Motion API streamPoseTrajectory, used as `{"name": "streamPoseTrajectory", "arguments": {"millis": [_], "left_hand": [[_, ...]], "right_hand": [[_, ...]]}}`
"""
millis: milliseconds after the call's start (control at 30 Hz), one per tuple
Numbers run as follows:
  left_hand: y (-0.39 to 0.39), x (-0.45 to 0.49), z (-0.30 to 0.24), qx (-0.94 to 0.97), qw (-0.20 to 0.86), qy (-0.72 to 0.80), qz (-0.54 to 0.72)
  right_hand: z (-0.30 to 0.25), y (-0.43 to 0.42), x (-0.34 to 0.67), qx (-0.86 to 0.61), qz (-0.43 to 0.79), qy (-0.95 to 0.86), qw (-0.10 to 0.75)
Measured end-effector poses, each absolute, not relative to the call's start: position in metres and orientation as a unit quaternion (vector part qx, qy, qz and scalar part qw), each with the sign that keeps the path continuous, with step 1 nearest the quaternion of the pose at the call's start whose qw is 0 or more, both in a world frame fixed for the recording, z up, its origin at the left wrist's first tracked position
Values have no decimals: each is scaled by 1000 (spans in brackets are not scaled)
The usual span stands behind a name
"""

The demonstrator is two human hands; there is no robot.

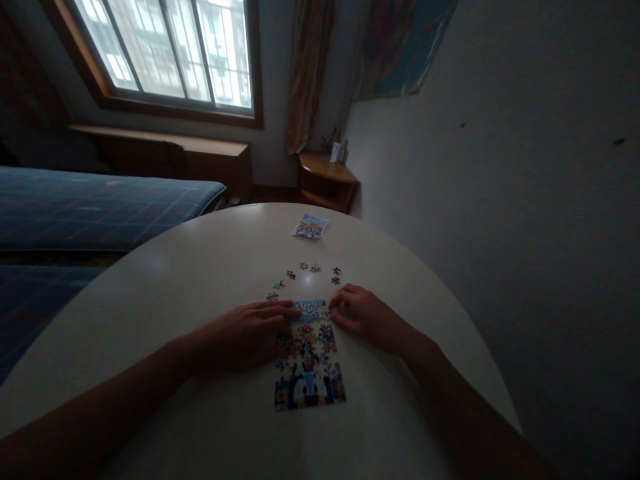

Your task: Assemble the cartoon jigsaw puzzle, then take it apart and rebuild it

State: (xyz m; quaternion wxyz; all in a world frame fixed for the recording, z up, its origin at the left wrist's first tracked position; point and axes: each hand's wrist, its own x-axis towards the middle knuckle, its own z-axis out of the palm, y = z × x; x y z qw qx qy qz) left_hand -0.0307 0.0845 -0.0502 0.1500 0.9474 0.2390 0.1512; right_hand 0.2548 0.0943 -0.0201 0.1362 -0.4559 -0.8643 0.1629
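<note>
A partly joined jigsaw puzzle (311,389) lies flat on a round white table (210,267), with a blue cartoon dog's face at its near end. My left hand (250,331) rests palm down with fingers stretched over the puzzle's left side. At the upper right edge of the puzzle is my right hand (364,316), its thumb and fingertips pinched together. Whether a piece sits between those fingertips is too dark and small to make out. Several loose puzzle pieces (315,268) form an arc beyond my hands, two of them just past my right hand (336,281).
A small printed picture packet (310,227) lies near the table's far edge. Past the table stand a bed with a blue plaid mattress (100,203) on the left and a wooden corner cabinet (327,170). A wall (490,200) runs close along the right.
</note>
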Motion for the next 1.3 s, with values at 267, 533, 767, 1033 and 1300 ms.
{"name": "streamPoseTrajectory", "arguments": {"millis": [267,533,767,1033,1300], "left_hand": [[85,-30,-50,950,140,225,163],[83,-27,-45,951,138,229,157],[81,-24,-42,948,141,230,169],[84,-28,-46,949,147,225,163],[84,-29,-49,955,128,231,136]], "right_hand": [[-22,98,254,-438,151,-877,126],[-18,100,264,-450,152,-873,112],[-18,95,260,-446,153,-872,131],[-22,96,262,-459,175,-863,118],[-20,95,259,-427,143,-888,97]]}}
